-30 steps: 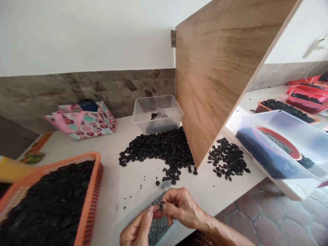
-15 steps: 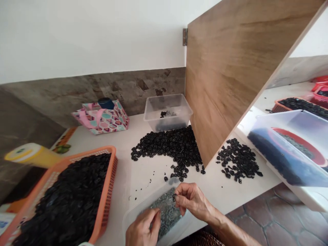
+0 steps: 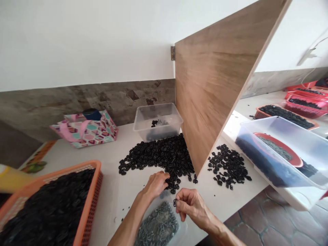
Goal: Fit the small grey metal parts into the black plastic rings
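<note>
1. Left hand [image 3: 156, 183]: laid palm down, fingers spread loosely over the near edge of the pile of black parts [image 3: 159, 158] on the table [image 3: 123, 191]; whether anything was gripped cannot be told.
2. Right hand [image 3: 191, 205]: one small black part [image 3: 175, 203] was pinched between fingertips, above the clear tub of grey pieces [image 3: 159, 227].
3. Orange basket [image 3: 87, 205]: seen at left, filled with black parts.

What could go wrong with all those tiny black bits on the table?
Some could roll off. The small pile of black pieces lies near the table edge, above the tiled floor. The clear tray of grey parts sits at the near edge under both arms, so a wrist might tip it. The right hand pinches one black piece only by the fingertips, so it could slip. The left hand reaching into the big pile might scatter pieces.
</note>
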Action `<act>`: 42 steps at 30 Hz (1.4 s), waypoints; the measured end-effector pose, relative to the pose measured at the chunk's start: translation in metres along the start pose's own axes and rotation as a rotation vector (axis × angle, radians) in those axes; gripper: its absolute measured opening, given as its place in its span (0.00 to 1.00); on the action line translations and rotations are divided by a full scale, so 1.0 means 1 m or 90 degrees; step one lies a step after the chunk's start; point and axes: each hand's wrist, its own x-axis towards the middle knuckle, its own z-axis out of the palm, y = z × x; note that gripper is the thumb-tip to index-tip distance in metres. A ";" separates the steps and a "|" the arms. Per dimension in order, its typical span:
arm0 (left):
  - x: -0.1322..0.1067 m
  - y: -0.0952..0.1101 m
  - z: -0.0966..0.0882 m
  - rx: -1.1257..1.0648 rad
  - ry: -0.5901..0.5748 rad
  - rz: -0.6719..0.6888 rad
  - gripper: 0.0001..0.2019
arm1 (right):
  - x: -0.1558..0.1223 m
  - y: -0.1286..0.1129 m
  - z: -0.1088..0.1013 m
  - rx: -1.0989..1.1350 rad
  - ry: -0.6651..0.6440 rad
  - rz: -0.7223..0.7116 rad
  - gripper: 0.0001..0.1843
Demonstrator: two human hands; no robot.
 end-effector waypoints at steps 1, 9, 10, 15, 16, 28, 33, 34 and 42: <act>0.003 -0.002 0.000 -0.004 -0.015 0.019 0.12 | 0.000 0.000 -0.002 0.001 0.002 -0.004 0.26; 0.019 -0.010 0.004 -0.100 -0.015 0.016 0.12 | 0.001 -0.003 -0.006 0.017 0.018 0.007 0.27; 0.019 -0.009 0.005 -0.125 -0.001 0.001 0.12 | 0.001 -0.004 -0.005 0.019 0.020 0.008 0.27; 0.002 -0.002 -0.007 -0.311 0.116 -0.069 0.07 | 0.001 -0.011 -0.002 0.027 0.023 -0.002 0.27; -0.008 0.000 -0.011 -0.356 0.143 -0.073 0.06 | 0.001 -0.013 0.000 0.033 0.024 -0.005 0.28; -0.134 0.045 -0.004 -0.735 0.290 -0.103 0.08 | -0.001 -0.038 0.039 0.120 -0.061 -0.087 0.24; -0.145 0.047 -0.002 -0.701 0.291 -0.112 0.10 | -0.002 -0.038 0.044 0.122 -0.103 -0.086 0.25; -0.146 0.046 0.000 -0.704 0.298 -0.112 0.11 | -0.002 -0.037 0.044 0.123 -0.113 -0.071 0.25; -0.154 0.021 0.030 -0.689 0.344 -0.154 0.17 | 0.001 -0.029 0.047 0.200 -0.145 -0.001 0.25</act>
